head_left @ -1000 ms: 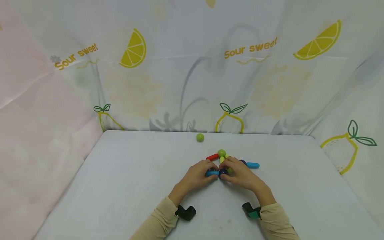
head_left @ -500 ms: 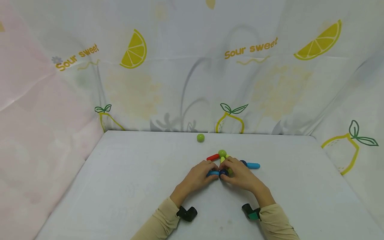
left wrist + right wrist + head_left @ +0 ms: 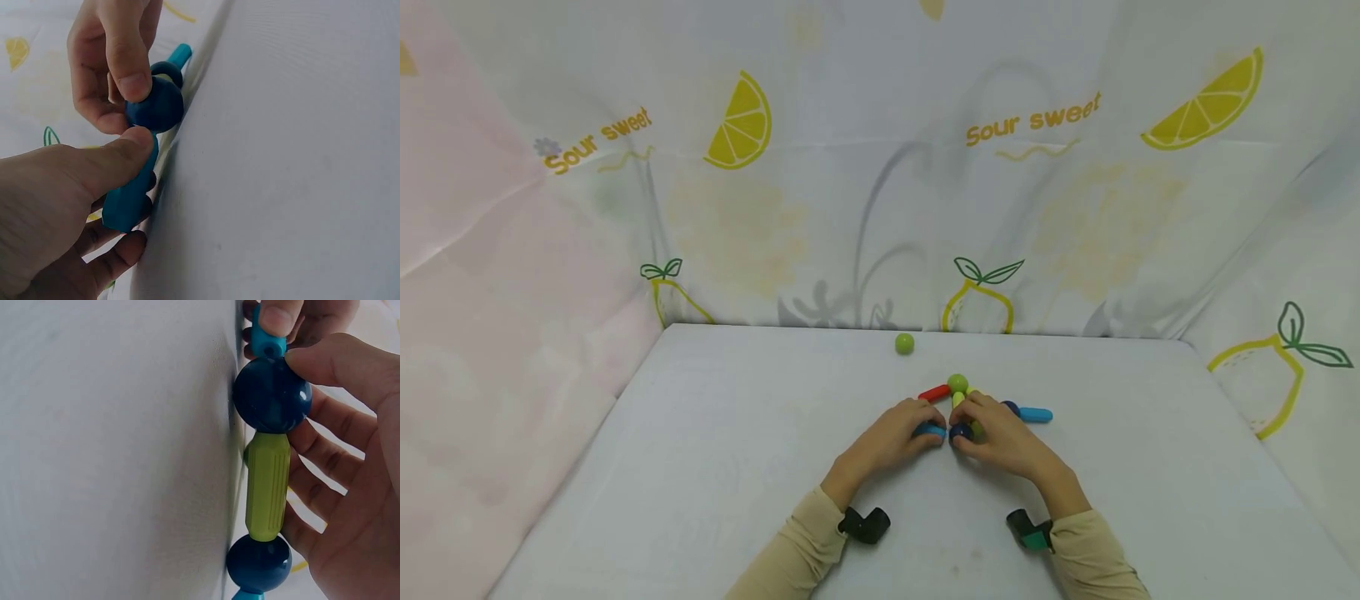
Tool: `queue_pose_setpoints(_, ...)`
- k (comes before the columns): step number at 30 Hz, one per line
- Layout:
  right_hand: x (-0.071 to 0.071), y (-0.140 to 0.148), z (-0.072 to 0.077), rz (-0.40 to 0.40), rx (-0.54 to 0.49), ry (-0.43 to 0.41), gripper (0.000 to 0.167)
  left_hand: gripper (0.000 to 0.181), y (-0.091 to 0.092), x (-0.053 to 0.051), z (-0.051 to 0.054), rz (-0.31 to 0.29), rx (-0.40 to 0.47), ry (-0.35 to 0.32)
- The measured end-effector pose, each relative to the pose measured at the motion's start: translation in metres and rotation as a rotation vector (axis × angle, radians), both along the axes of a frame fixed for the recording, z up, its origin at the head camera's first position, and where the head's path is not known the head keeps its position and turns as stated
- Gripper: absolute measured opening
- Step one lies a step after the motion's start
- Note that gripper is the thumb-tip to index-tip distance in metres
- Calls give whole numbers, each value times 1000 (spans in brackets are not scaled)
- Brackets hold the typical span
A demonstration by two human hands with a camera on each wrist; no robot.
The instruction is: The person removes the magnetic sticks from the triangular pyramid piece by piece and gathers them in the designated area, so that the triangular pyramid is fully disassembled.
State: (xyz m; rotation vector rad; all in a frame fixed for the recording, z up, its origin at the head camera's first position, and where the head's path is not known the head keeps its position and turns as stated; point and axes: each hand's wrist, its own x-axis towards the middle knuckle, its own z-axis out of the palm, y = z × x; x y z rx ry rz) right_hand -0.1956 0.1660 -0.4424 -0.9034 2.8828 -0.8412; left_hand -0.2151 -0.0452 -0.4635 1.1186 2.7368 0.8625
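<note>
My left hand (image 3: 889,435) pinches a light blue magnetic building stick (image 3: 129,197) between thumb and fingers. Its end points at a dark blue ball (image 3: 272,395), with a narrow gap between them in the head view. Thumb and fingers of my right hand (image 3: 1003,437) hold that ball. From the ball a yellow-green stick (image 3: 267,484) runs to a second dark blue ball (image 3: 259,561), which bears another light blue stick (image 3: 1036,415). Behind the hands, a light green ball (image 3: 957,383) joins a red stick (image 3: 934,392) and yellow-green sticks, partly hidden by my fingers.
A loose light green ball (image 3: 905,343) lies near the back edge of the white table (image 3: 737,467). A lemon-printed cloth (image 3: 850,208) hangs behind the table and along its sides. Each wrist wears a small black camera.
The left hand has drawn the light blue stick slightly left, so a small gap now shows between it and the dark blue ball. The right hand stays almost still.
</note>
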Motion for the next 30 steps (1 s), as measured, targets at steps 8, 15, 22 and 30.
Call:
queue_pose_setpoints(8,2,0,1,-7,0,-19,19,22,-10,-7,5,75,26,-11)
queue_pose_setpoints(15,2,-1,2,-22,3,-44,19,22,-23,-16,6,147,80,-17)
queue_pose_setpoints(22,2,-1,2,-22,-1,-71,18,21,-36,-23,4,238,84,17)
queue_pose_setpoints(30,1,0,2,-20,-2,-69,19,21,-52,-35,3,331,117,33)
